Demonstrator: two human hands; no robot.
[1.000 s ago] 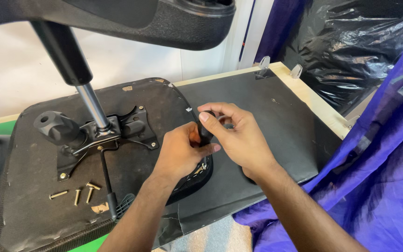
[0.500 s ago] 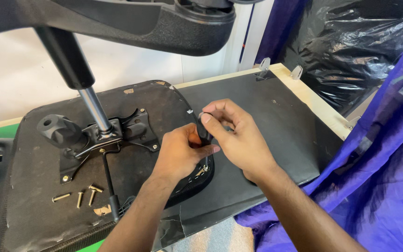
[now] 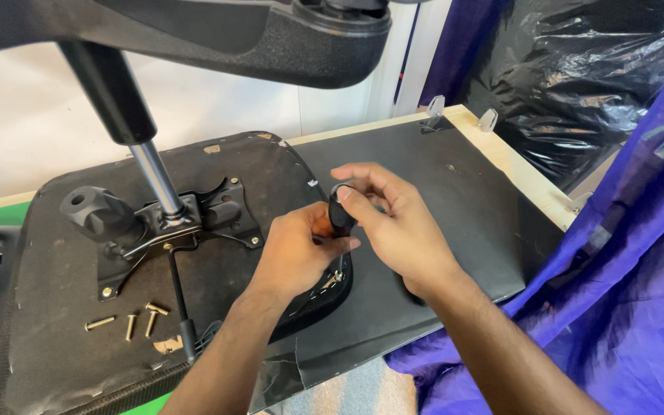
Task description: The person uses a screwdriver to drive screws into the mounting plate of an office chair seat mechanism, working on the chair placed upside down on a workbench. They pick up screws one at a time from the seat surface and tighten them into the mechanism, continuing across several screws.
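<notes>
Head view: my left hand [image 3: 297, 250] and right hand [image 3: 393, 227] both pinch a small black knob [image 3: 341, 215] between them, over the upturned chair seat [image 3: 217, 161]. Loose bolts [image 3: 128, 323] lie near the metal seat mechanism [image 3: 170, 227], left of the hands.

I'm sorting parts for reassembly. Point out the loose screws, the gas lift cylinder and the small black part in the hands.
loose screws [image 3: 128, 323]: head view, middle screw's shaft.
gas lift cylinder [image 3: 155, 177]: head view, shiny rod.
small black part [image 3: 340, 215]: head view, its body between both hands.

Single head-worn view, close, steeply down over hands [image 3: 347, 238]
</notes>
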